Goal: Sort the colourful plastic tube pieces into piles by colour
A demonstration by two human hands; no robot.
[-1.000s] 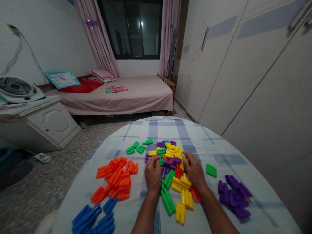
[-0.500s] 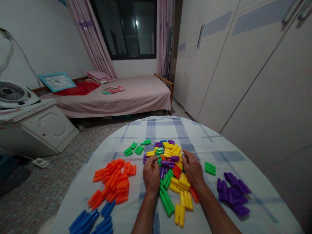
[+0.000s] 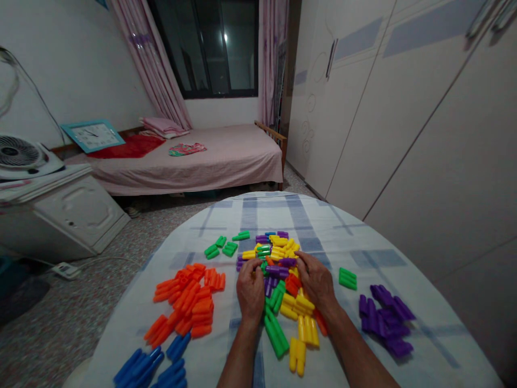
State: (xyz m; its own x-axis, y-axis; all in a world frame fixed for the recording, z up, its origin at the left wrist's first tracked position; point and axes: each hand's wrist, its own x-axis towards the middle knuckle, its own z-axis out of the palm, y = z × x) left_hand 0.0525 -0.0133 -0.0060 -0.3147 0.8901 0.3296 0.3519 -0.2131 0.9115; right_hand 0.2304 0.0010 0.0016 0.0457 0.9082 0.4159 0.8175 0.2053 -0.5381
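A mixed pile of yellow, purple, green and orange plastic building pieces [image 3: 277, 271], shaped like joined tubes, lies mid-table between my hands. At its left edge my left hand [image 3: 251, 291] rests with curled fingers; anything in them is hidden. My right hand [image 3: 317, 280] reaches over the pile's right side, its thumb and forefinger apart beside a purple piece [image 3: 288, 262]. No piece is visibly lifted. Yellow pieces [image 3: 308, 331] and a long green piece [image 3: 276, 335] lie between my forearms. An orange piece [image 3: 321, 322] is partly under my right wrist.
Orange pieces [image 3: 189, 299] are heaped at left, blue pieces [image 3: 139, 366] at front left, purple pieces [image 3: 385, 320] at right. Several green pieces [image 3: 230, 248] lie back left, another green piece [image 3: 348, 278] at right. Beyond the round table [image 3: 278, 205] stand a bed [image 3: 226, 151] and wardrobe [image 3: 404, 134].
My right hand has moved slightly left, farther over the pile, its fingertips nearer the purple piece. My left hand stays in nearly the same place.
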